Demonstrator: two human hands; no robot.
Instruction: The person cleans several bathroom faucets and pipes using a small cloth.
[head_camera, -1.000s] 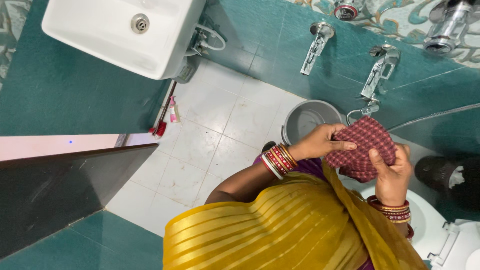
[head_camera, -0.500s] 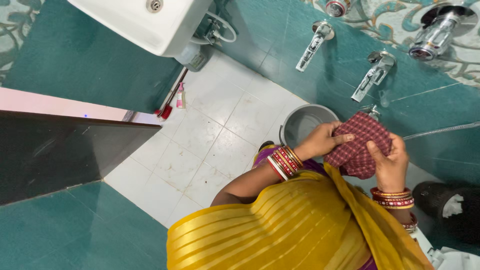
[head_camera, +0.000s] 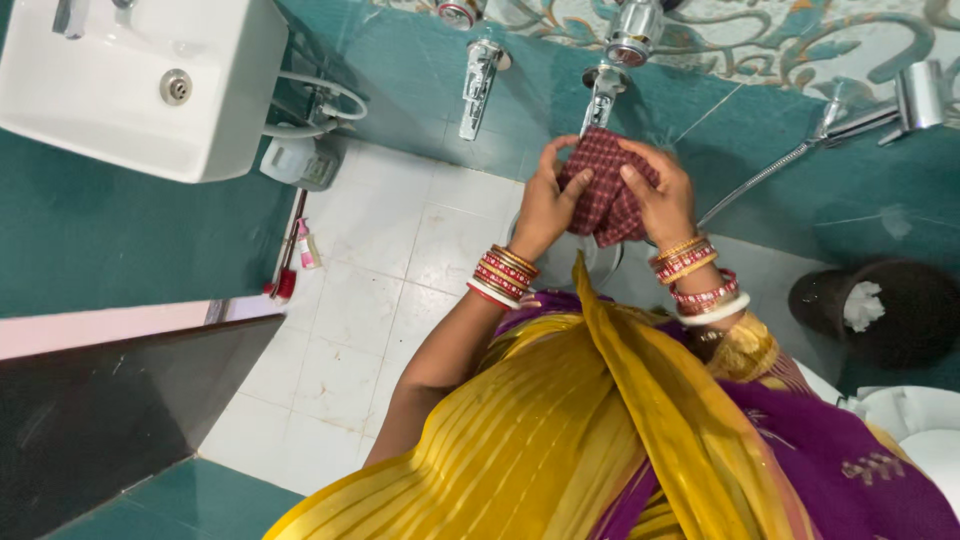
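Both hands (head_camera: 600, 200) w/ fingers round maroon checked cloth (head_camera: 603, 185) under wall tap (head_camera: 600, 95).

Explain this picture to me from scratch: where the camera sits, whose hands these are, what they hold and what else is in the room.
The camera is worn on a person's head and looks straight down, so you see the person's own arms and yellow and purple clothing from above. There is no machine here, only two bare hands with bangles on the wrists. The left hand and right hand together grip a dark red checked cloth, bunched between them just under a metal wall tap. Below the cloth a grey bucket stands on the white tiled floor, mostly hidden by the hands. At upper left is a white washbasin; a red-headed brush and a small pink bottle are near the green wall. A black bin with white paper sits at right.
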